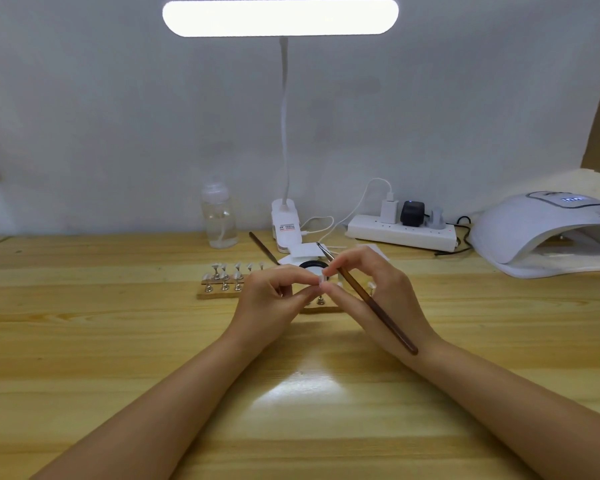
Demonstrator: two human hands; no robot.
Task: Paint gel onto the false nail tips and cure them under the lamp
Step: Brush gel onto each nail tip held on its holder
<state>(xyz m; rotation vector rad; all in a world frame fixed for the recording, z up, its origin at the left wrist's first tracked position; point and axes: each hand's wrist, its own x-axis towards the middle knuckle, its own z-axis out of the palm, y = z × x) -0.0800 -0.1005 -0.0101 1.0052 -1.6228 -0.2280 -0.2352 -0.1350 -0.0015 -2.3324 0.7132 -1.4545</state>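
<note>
My left hand (pixel 274 296) and right hand (pixel 378 289) meet above the middle of the wooden table. Between their fingertips they pinch a small pale nail tip (pixel 321 279). My right hand also holds a brown brush (pixel 371 304), handle lying back along my wrist, bristle end pointing up and away. A wooden holder strip (pixel 215 293) with several nail tips on metal stands (pixel 224 273) lies left of my hands; its right part is hidden behind them. A black-rimmed gel jar (pixel 310 265) sits just behind my fingers. The white curing lamp (pixel 541 233) stands at the far right.
A clear bottle (pixel 219 216) stands at the back left. The clip desk lamp (pixel 284 216) rises at the back centre, and beside it are a white power strip (pixel 400 232) with plugs and cables. A second brush (pixel 262 247) and white wipes (pixel 303 252) lie behind the jar.
</note>
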